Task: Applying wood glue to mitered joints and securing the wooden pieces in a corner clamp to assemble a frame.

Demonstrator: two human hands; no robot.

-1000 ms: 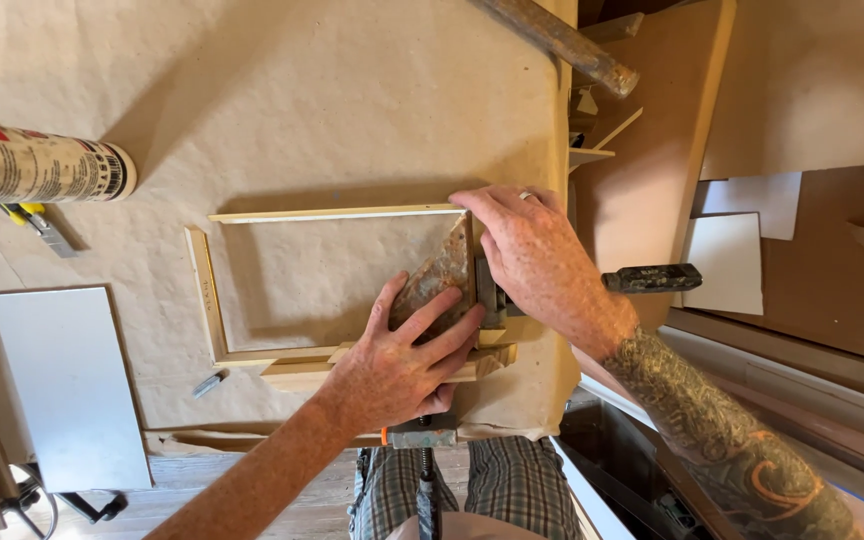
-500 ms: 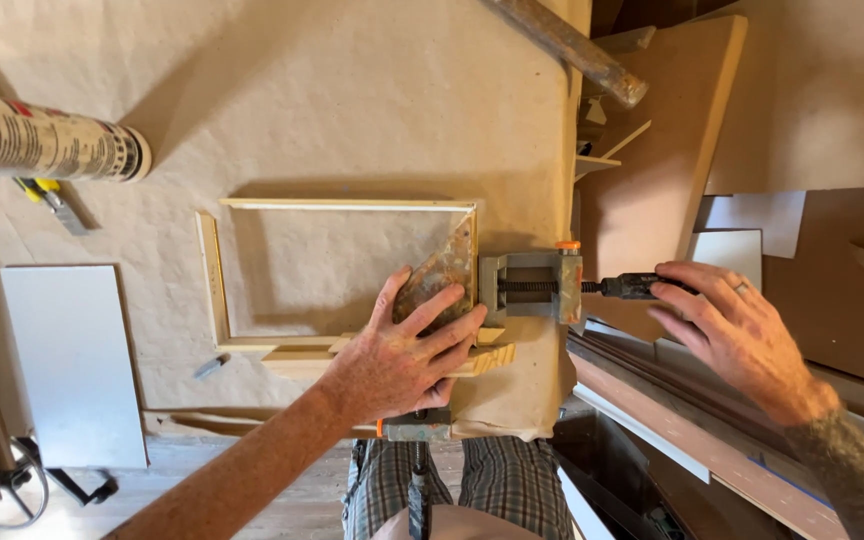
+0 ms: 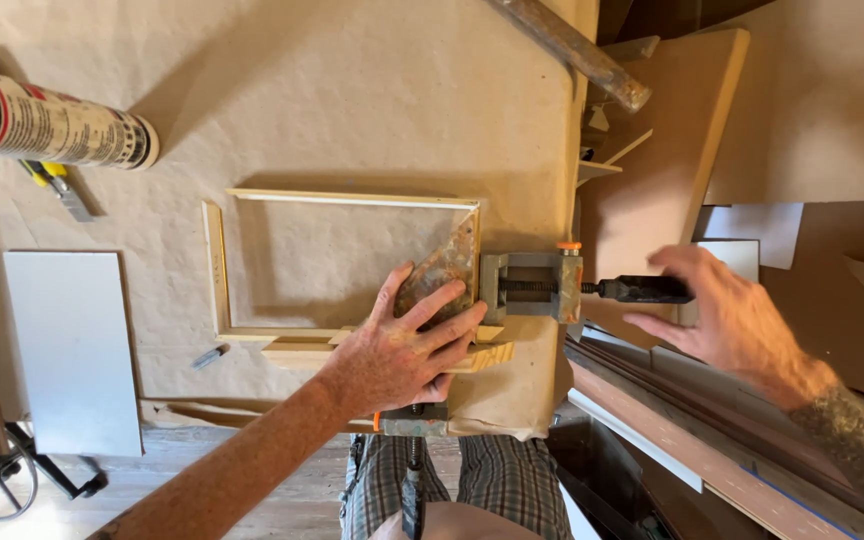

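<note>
The left hand [image 3: 399, 352] lay flat, fingers spread, its grip open and closed on nothing, pressing the corner clamp [image 3: 444, 275] at the wooden frame [image 3: 347, 262]'s 4 o'clock corner. The frame lay on the paper-covered table [image 3: 352, 90]. The right hand [image 3: 727, 318] hovered at 3 o'clock of the clamp, its grip loosely open and empty, fingertips just beside the clamp's black handle [image 3: 642, 290]; I could not tell whether they touched. A caulk tube [image 3: 47, 122] lay at 10 o'clock of the frame, a white panel [image 3: 72, 345] at 8 o'clock.
</note>
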